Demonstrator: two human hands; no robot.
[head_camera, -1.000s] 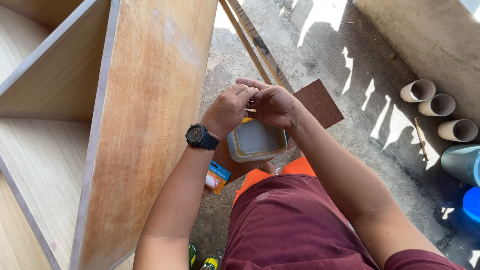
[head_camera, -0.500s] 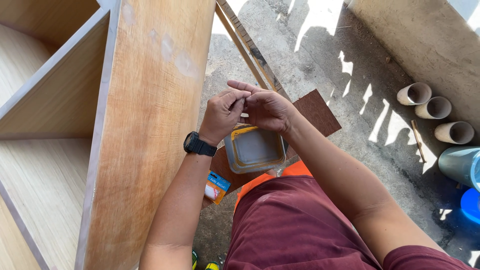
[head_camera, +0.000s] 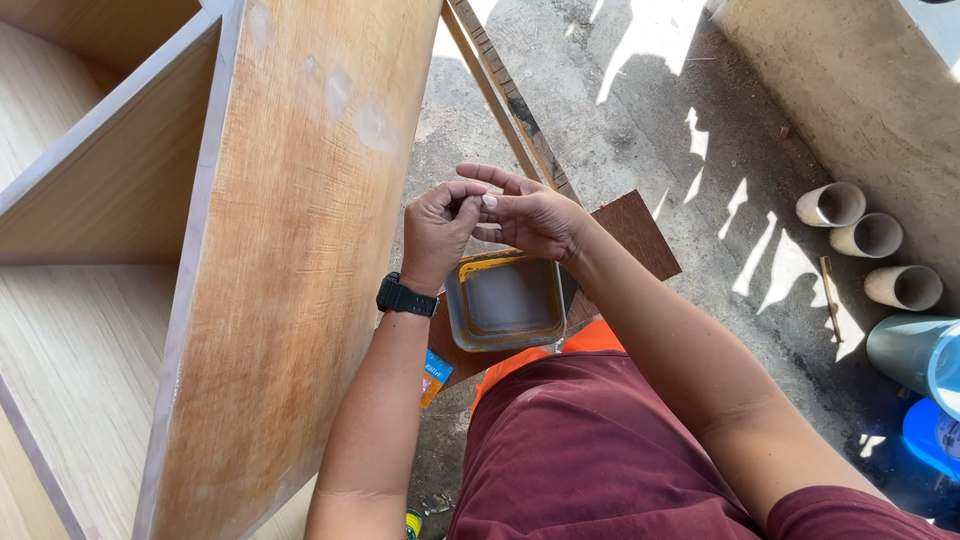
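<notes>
Meeting fingertip to fingertip, left hand (head_camera: 440, 225) and right hand (head_camera: 530, 215) pinch above tub (head_camera: 505, 300) beside cabinet edge (head_camera: 395, 200).

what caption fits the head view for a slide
Both hands, left hand and right hand, meet fingertip to fingertip above a square tub, beside a wooden cabinet.

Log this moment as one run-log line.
left hand: fingertips meeting right hand | right hand: fingers pinched at left | below: square container, yellow-smeared rim, on brown board | left: wooden cabinet
</notes>
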